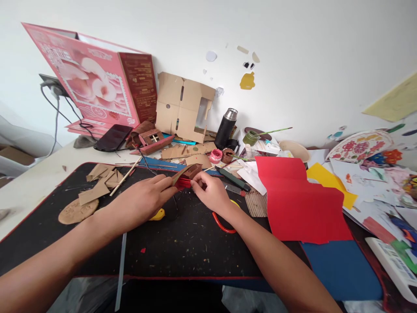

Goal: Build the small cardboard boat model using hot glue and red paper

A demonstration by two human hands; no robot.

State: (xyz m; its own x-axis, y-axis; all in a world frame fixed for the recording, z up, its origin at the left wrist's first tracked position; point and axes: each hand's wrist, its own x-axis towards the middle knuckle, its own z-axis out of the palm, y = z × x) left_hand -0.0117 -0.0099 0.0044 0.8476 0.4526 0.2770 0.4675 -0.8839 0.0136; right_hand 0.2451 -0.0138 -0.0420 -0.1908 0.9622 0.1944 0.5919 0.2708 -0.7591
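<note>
A small brown cardboard model (193,171) with a red part beneath it is between my hands, above the black mat (195,254). My left hand (148,195) is closed on its left side, where a brown flap sticks up. The fingertips of my right hand (208,191) pinch its right edge by the red part. Below my left hand lies a yellow tool (158,214), mostly hidden, and a translucent stick (121,265) runs toward the mat's front edge. A loop-shaped red handle (223,224) shows partly behind my right wrist.
Cardboard scraps (100,184) and a brown oval disc (78,211) lie left. Right are a utility knife (233,178), red sheet (302,204) and papers. Behind stand paint jars (216,156), a black flask (226,128), a brown boat-like model (151,141) and a pink box (94,82).
</note>
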